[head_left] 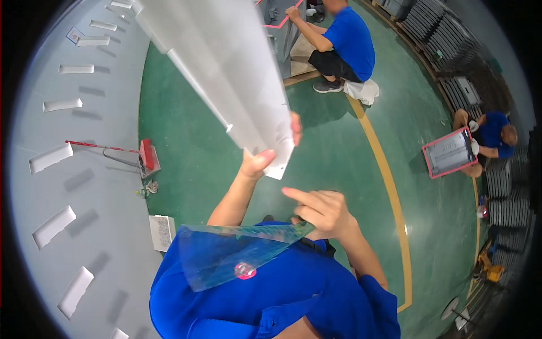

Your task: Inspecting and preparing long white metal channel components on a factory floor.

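My left hand (265,155) grips the near end of a long white sheet-metal panel (226,62) that reaches up and away toward the top left. My right hand (322,212) is just below it, its index finger stretched out to the left. The other fingers pinch a strip of clear, bluish protective film (226,257) that hangs down across my blue shirt. The film is apart from the panel.
A large light grey surface with rows of white tabs (53,226) curves along the left. A red-handled tool (144,158) and a small white box (162,231) lie on the green floor. A person in blue (344,42) crouches at the top; another (494,135) holds a pink-edged panel at right.
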Tool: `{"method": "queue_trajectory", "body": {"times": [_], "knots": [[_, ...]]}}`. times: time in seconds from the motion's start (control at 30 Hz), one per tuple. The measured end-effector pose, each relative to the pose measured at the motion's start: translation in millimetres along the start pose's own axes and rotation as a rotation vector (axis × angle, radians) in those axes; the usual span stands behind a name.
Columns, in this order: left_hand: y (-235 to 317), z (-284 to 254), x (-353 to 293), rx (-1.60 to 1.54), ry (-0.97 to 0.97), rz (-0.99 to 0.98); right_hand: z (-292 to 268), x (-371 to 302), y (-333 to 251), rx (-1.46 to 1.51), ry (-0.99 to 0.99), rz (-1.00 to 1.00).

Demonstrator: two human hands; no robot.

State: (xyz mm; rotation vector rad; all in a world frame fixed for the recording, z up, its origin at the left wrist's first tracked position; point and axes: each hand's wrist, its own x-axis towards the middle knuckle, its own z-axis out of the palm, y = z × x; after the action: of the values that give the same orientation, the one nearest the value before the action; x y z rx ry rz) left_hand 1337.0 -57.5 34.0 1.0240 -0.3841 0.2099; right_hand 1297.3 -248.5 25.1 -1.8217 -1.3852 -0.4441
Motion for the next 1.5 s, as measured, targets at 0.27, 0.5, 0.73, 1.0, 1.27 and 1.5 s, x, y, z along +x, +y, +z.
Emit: {"method": "queue_trajectory", "body": {"times": [0.27, 0.5, 0.73, 1.0, 1.27, 1.5], "knots": [[-149, 86, 214, 0.126, -0.097, 0.034, -166, -19, 217, -0.059, -0.004, 0.077], [-272, 143, 362, 0.2, -0.083, -0.039, -288, -9, 389, 0.031, -0.244, 0.168], [-442, 194, 550, 0.178, -0.09, -0.228, -401, -88, 615, -0.058, -0.315, 0.422], [-599, 268, 827, 0.0, -0.254, -0.158, -541, -231, 794, -0.193, 0.242, 1.182], [-709, 332, 1026, -0.385, -0.119, -0.125, -680, -204, 1063, 0.204, 0.514, 1.364], [-753, 286, 1230, -0.366, -0.073, 0.019, -725, -67, 1352, 0.431, 0.287, 1.148]]}}
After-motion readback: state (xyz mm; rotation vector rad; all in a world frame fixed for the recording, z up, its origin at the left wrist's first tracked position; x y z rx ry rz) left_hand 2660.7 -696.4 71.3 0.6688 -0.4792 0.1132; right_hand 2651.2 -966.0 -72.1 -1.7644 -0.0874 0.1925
